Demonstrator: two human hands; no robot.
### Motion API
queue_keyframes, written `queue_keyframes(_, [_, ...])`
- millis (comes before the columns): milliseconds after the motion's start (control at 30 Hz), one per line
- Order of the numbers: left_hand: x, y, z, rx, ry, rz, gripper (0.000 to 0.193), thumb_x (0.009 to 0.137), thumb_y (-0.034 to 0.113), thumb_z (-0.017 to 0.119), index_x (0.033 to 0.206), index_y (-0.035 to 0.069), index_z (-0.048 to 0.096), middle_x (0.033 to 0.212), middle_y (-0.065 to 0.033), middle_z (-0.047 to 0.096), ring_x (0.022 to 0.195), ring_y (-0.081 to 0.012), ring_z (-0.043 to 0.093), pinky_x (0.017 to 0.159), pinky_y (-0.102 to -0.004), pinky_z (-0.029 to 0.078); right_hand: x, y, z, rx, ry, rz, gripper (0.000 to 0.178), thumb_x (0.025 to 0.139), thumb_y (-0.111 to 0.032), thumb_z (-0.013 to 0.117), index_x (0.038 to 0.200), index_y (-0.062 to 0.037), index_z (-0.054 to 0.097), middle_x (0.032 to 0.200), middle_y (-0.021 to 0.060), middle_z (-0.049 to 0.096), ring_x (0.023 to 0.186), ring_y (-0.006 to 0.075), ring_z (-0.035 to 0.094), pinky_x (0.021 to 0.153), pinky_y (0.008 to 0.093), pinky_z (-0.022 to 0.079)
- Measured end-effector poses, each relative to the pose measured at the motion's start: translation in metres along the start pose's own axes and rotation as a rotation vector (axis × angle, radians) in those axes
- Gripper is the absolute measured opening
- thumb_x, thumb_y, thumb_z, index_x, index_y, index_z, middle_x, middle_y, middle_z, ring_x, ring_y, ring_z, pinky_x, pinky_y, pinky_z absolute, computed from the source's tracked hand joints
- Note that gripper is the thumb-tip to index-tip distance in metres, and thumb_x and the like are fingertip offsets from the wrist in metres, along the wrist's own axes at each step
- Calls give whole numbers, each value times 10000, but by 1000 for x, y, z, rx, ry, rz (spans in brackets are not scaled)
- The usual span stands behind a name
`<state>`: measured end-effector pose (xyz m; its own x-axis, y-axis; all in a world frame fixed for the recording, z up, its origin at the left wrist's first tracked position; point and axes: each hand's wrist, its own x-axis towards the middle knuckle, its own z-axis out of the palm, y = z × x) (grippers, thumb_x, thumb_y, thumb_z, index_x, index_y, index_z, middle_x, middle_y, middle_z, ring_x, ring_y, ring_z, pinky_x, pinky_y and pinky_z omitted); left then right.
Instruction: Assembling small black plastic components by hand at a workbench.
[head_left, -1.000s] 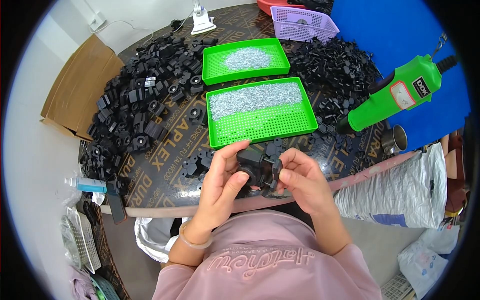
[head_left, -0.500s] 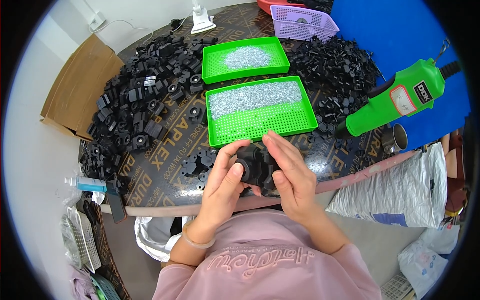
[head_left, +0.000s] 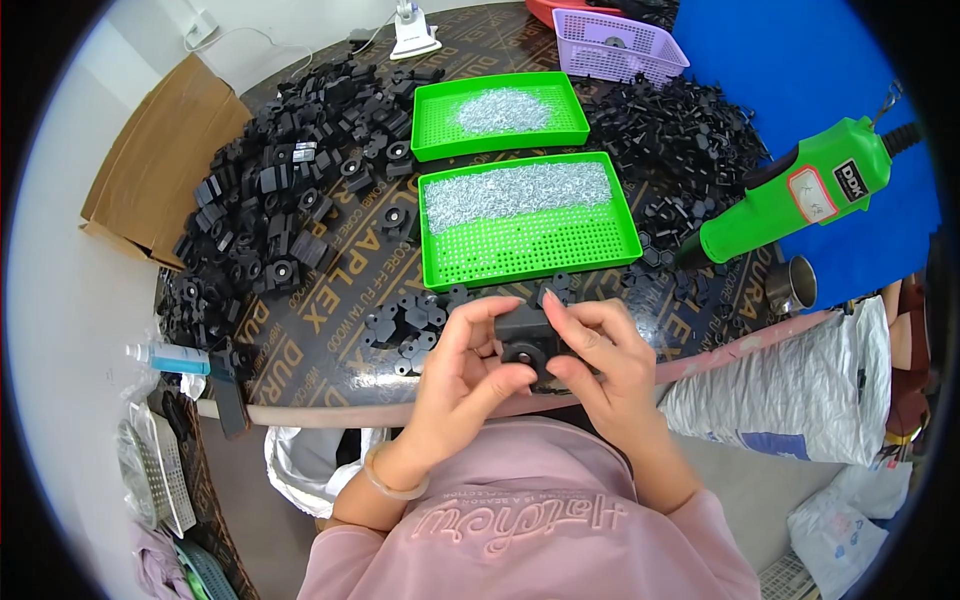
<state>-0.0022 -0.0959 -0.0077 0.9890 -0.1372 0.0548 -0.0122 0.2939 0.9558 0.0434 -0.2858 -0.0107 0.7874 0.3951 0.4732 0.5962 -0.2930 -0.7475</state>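
Nearest us is the pink shirt [head_left: 540, 510], with the forearms reaching forward from it and a bangle [head_left: 395, 480] on the left wrist. Just past the table's [head_left: 345, 345] near edge we see both hands raised around one black part [head_left: 522, 323]. The left hand [head_left: 455, 375] is half curled on the part's left side, its thumb pressed to the lower front by the round opening and its fingertips at the upper left. The right hand [head_left: 612, 350] is loosely bent on the other side, forefinger by the top right corner and thumb low at the right; we cannot tell how firmly it grips. The part thus sits between the two sets of fingertips, ahead of the palms. Beyond it we find loose plates [head_left: 412, 318] to the left, then the near tray [head_left: 520, 250], partly filled with silver bits [head_left: 515, 192]. To the right hangs a green driver [head_left: 790, 195], close to a metal cup [head_left: 792, 284]. Farther off are the far tray [head_left: 430, 135], black heaps [head_left: 285, 180] on either side, and a purple basket [head_left: 620, 48].
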Motion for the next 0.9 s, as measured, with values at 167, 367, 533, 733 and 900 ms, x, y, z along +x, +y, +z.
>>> queue_keyframes(167, [-5,-21,3,718,208,387,698,742,184,885,1298,-7,509,1016,-143,687,748,-213,679,647,-300,567,-11,-18,-12,246,-137,222,840,713,-323,900,1393,-1,528,1138,206,678,951,253,710,786,337,606])
queue_keyframes(367, [-5,-22,22,1296,27,905,520,649,212,834,1100,24,657,990,-129,709,693,-238,633,559,-301,525,-31,-15,-5,233,-15,464,529,712,-205,900,1117,-5,625,959,110,707,848,171,704,739,302,591])
queue_keyframes(533, [-1,-13,19,1144,28,746,591,661,331,855,1124,21,659,1047,-121,681,838,-291,612,663,-343,535,-39,-6,-6,411,94,518,503,734,-119,868,1140,-26,587,953,54,674,848,96,647,733,245,539])
queue_keyframes(733, [20,35,-34,1281,249,637,400,684,182,859,1007,47,666,968,-104,681,871,-312,604,756,-399,492,-27,14,-17,147,18,502,402,780,-184,845,1078,-32,623,922,84,645,818,171,634,712,299,510])
queue_keyframes(900, [65,58,-117,1599,320,151,559,721,1,766,1251,43,592,1186,-142,625,1127,-364,577,961,-435,473,-21,22,-2,-168,-16,422,381,824,-316,802,1049,-54,643,1015,126,591,809,295,604,700,401,496])
